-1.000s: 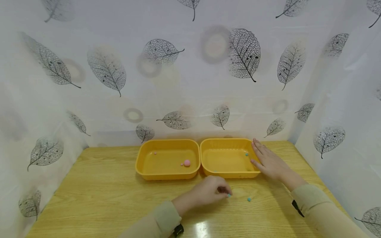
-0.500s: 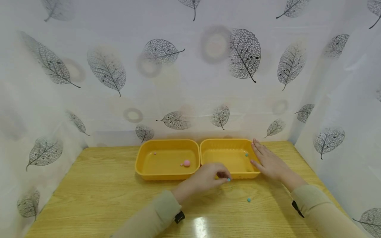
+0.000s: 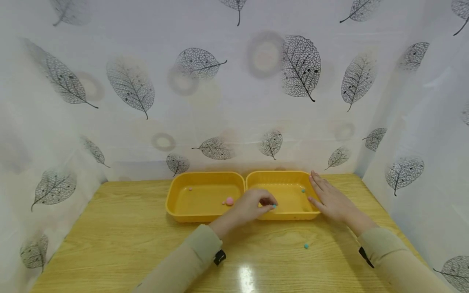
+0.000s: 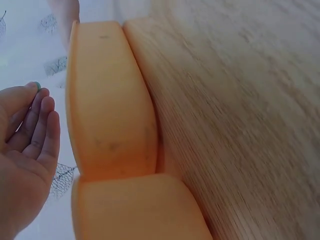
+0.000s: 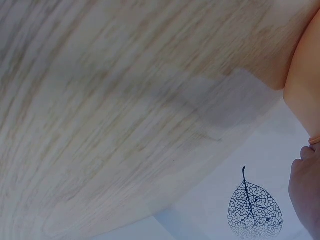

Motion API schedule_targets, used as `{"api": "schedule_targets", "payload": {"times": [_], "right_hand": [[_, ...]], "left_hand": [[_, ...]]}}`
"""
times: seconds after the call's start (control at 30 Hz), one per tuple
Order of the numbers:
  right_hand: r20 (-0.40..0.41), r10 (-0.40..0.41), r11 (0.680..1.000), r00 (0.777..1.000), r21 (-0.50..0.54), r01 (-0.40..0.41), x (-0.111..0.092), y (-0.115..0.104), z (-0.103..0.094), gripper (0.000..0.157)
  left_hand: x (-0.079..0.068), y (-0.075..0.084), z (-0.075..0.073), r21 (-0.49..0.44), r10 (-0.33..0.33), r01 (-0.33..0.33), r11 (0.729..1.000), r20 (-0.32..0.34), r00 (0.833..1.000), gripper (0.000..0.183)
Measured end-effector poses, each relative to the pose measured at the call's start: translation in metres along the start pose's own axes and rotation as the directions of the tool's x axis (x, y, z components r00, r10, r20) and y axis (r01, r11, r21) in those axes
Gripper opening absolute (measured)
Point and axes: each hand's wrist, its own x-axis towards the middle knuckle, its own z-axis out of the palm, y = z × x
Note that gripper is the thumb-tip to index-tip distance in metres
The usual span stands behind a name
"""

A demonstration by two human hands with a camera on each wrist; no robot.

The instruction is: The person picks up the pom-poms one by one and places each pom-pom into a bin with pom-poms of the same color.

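Between thumb and forefinger my left hand (image 3: pixel 246 208) pinches a small blue ball (image 3: pixel 273 206), above the near rim of the right yellow tray (image 3: pixel 282 215). The left wrist view shows this ball (image 4: pixel 37 86) at the fingertips, with the other fingers loosely bent. My right hand (image 3: pixel 332 201) rests on that tray's right rim, its fingers straight and the thumb reaching inside. One blue ball (image 3: pixel 303 191) lies in the right tray. Another blue ball (image 3: pixel 306 246) is on the table in front of it.
Left of it stands a second yellow tray (image 3: pixel 205 217), touching the first. It holds a larger pink ball (image 3: pixel 229 201) and two tiny pink ones. Both trays sit on a wooden table (image 3: pixel 110 244), before a leaf-patterned curtain (image 3: pixel 234 106).
My left hand has lifted the pinched blue ball from the table and carried it forward and slightly left, over the right tray's near edge. My right hand has stayed in place.
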Motion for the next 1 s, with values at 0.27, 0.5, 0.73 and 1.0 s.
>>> {"api": "schedule_targets", "payload": {"times": [0.27,0.5,0.73,1.0], "right_hand": [[-0.004,-0.001,1.000,1.000,0.000,0.001,0.000,-0.001,0.001,0.077],[-0.011,-0.002,1.000,1.000,0.005,0.002,0.000,-0.001,0.000,0.077],[-0.015,-0.001,1.000,1.000,-0.001,0.001,0.000,-0.001,0.000,0.077],[-0.014,0.002,1.000,1.000,0.007,-0.001,0.001,-0.001,0.000,0.077]], "left_hand": [[0.011,-0.017,-0.003,0.011,-0.057,0.058,0.998,-0.084,0.995,0.013],[0.020,-0.022,-0.007,-0.013,-0.139,0.138,0.990,-0.079,0.987,0.015],[0.025,-0.028,-0.007,0.021,-0.136,0.138,0.990,-0.083,0.987,0.015],[0.028,-0.033,-0.005,0.002,-0.144,0.145,0.989,-0.089,0.986,0.015]]}}
